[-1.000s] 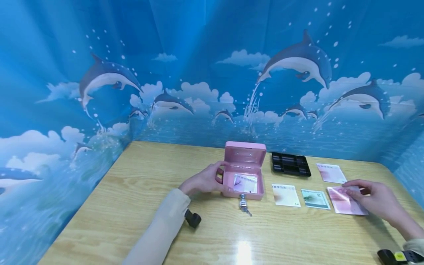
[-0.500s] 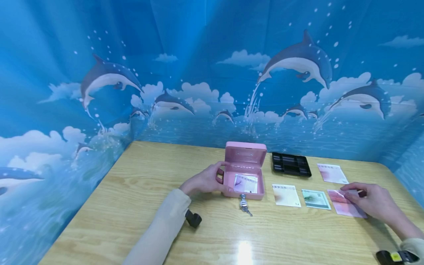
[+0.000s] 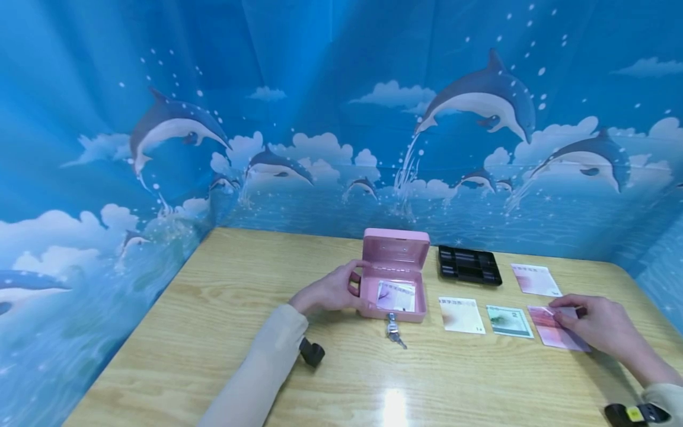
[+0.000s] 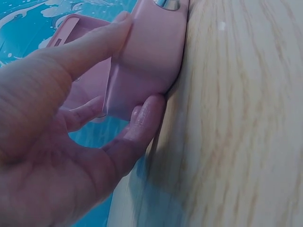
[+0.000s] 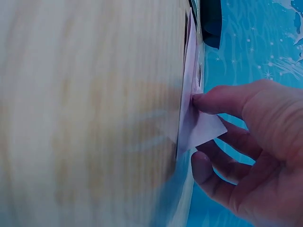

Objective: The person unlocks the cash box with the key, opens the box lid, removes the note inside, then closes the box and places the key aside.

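Note:
My left hand grips the left side of an open pink cash box, thumb at the front rim. In the left wrist view its fingers press the side of the box near the tabletop. A banknote lies inside, and keys hang from the front lock. Far to the right, my right hand pinches a pink banknote near its upper edge. In the right wrist view a corner of that note stands raised between thumb and fingers.
Left of the right hand lie a green banknote and a yellowish one. Behind them are a pale purple banknote and a black compartment tray. A dolphin-print curtain borders the wooden table.
The pink banknote has dropped flatter and shifted slightly toward me, its glare fading. My right hand has shifted slightly left and toward me with it. The left hand keeps its hold on the box.

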The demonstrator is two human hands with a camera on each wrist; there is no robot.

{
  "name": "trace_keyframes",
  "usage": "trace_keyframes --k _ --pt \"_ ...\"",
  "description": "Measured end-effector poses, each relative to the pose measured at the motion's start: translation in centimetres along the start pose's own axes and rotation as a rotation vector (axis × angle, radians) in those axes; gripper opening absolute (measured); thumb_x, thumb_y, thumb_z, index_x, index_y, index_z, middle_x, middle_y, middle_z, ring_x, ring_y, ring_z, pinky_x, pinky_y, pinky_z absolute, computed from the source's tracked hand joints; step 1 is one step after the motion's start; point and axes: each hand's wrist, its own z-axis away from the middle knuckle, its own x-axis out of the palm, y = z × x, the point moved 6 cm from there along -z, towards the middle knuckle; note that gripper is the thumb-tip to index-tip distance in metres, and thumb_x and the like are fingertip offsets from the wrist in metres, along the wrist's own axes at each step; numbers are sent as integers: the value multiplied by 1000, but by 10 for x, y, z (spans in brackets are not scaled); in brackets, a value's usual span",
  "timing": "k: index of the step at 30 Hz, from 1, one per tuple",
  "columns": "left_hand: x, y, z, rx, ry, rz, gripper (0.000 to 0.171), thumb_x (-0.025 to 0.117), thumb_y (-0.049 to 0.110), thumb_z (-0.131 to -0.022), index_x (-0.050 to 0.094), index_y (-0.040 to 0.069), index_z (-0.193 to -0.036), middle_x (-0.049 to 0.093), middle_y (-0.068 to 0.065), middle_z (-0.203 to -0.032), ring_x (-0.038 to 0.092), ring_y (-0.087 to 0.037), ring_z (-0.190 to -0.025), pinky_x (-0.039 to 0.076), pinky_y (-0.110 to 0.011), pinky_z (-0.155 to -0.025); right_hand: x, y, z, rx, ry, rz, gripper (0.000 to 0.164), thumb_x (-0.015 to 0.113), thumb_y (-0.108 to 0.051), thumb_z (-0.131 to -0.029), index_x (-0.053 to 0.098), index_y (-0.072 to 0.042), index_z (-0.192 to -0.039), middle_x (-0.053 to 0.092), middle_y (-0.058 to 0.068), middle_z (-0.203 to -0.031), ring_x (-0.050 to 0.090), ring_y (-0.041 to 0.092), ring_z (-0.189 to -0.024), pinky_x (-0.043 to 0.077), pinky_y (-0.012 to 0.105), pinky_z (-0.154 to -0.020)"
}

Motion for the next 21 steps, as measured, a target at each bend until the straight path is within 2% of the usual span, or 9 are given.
trace_keyframes --k 5,8,12,15,17,19,21 --pt "0 0 -1 4 0 12 88 85 12 -83 35 19 -155 57 -14 -131 66 -23 -108 58 -37 -95 -3 2 -1 19 34 6 27 80 -18 -83 76 -1 -104 72 20 -86 62 29 -75 42 35 -60" --pt "0 -1 -2 6 2 13 88 85 13 -82 35 18 -154 57 -14 -130 66 -23 -108 58 -36 -95 -4 2 0 7 62 3 28 81 -17 -81 76 0 -102 73 25 -90 66 38 -78 46 42 -62" --pt "0 -2 -2 8 4 14 89 86 13 -81 35 18 -154 58 -15 -130 66 -22 -107 58 -37 -95 -5 0 4 5 84 -10 27 81 -16 -82 75 1 -103 74 26 -92 67 43 -80 48 47 -64" --pt "1 -2 -2 1 5 26 90 86 13 -81 35 19 -155 57 -14 -130 65 -22 -108 58 -38 -96 -9 -1 6 27 105 -19 25 78 -14 -85 74 2 -104 74 26 -95 68 44 -82 49 43 -63" --pt "1 -2 -1 -3 6 31 90 87 13 -81 35 19 -155 57 -13 -130 65 -22 -108 58 -38 -96 -12 -3 8 35 120 -33 24 76 -15 -87 74 2 -105 75 26 -97 68 44 -83 48 37 -61" --pt "0 -2 -1 -4 7 35 90 87 13 -81 35 19 -154 58 -14 -130 65 -22 -108 58 -38 -95 -13 -4 10 29 139 -48 24 74 -18 -90 75 -1 -106 75 24 -99 70 24 -77 44 28 -59" --pt "0 -2 -1 -6 8 35 89 86 12 -81 35 19 -154 58 -14 -130 65 -22 -107 58 -38 -95 -15 -7 12 18 153 -68 24 74 -22 -91 76 -4 -107 76 23 -100 63 0 -74 41 23 -59"
